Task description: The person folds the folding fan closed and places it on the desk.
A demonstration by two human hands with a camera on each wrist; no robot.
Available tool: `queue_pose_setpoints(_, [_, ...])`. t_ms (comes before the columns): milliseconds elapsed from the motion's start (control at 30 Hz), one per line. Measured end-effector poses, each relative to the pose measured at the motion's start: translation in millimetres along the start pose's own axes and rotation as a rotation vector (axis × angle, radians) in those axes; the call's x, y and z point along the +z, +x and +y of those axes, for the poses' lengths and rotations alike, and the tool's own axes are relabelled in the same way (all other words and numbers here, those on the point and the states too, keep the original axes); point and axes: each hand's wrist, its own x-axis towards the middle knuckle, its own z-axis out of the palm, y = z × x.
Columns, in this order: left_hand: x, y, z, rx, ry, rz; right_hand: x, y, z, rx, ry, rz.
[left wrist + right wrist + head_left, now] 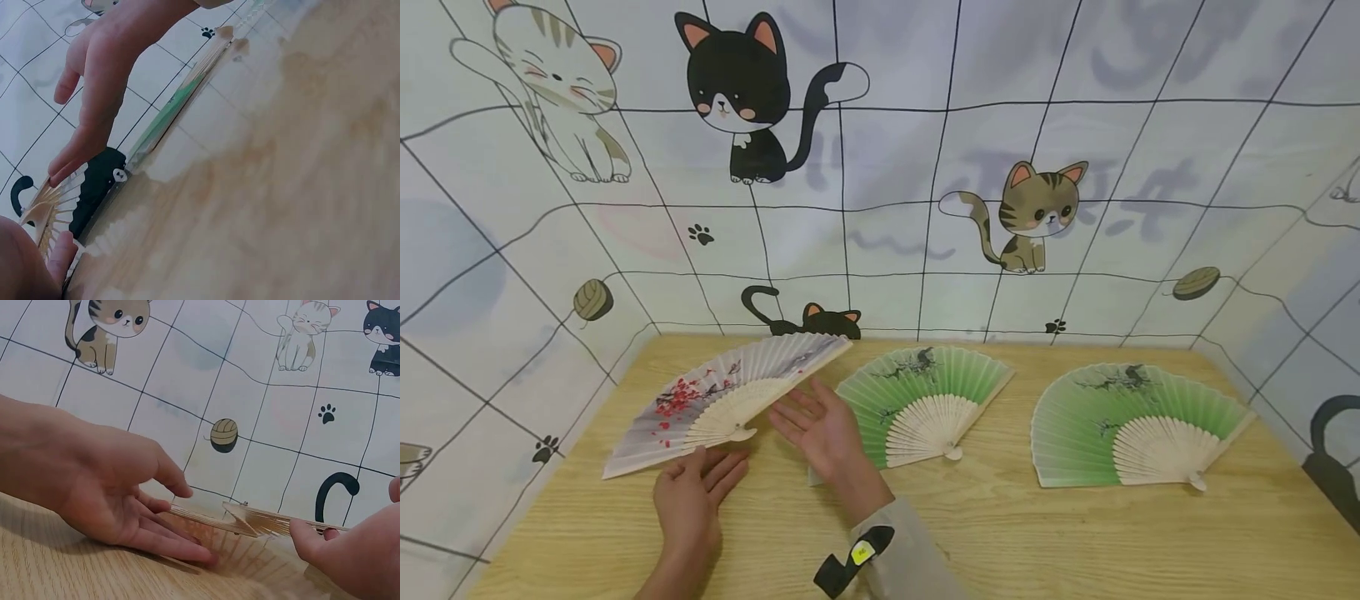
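An unfolded white-grey paper fan with red blossoms and pale wooden ribs stands tilted, its far edge up off the table. Below its near edge is my left hand, thumb close to the outer rib and the other fingers stretched out underneath. On the fan's right side, my right hand is palm up, its straight fingertips at the right outer rib. The right wrist view has the rib ends edge-on between the two hands; whether each fingertip presses them is hard to tell.
A green unfolded fan with a bird drawing lies just right of my right hand, partly covered by it. Another green fan lies farther right. All are on a wooden table, with a cat-print cloth behind.
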Motion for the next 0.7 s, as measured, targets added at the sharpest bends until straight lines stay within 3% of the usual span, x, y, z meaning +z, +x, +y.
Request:
queue_pose_setpoints(100, [5.8, 0.8, -2.1, 0.012, -0.019, 0.016, -0.1, 0.8, -0.4, 0.007, 0.002, -0.002])
queue_pose_setpoints(333, [19.1, 8.7, -5.4, 0.111, -0.030, 0.095, -0.8, 1.7, -1.1, 0.001, -0.013, 0.014])
queue_pose_setpoints(467, [21.8, 12.1, -5.1, 0.085, -0.026, 0.114, -2.4, 1.8, -1.0, 0.010, -0.003, 0.025])
queue_pose_setpoints(700, [16.7, 21.7, -0.4, 0.017, -0.150, 0.118, -2.2, 0.3, 2.8, 0.022, 0.018, 0.053])
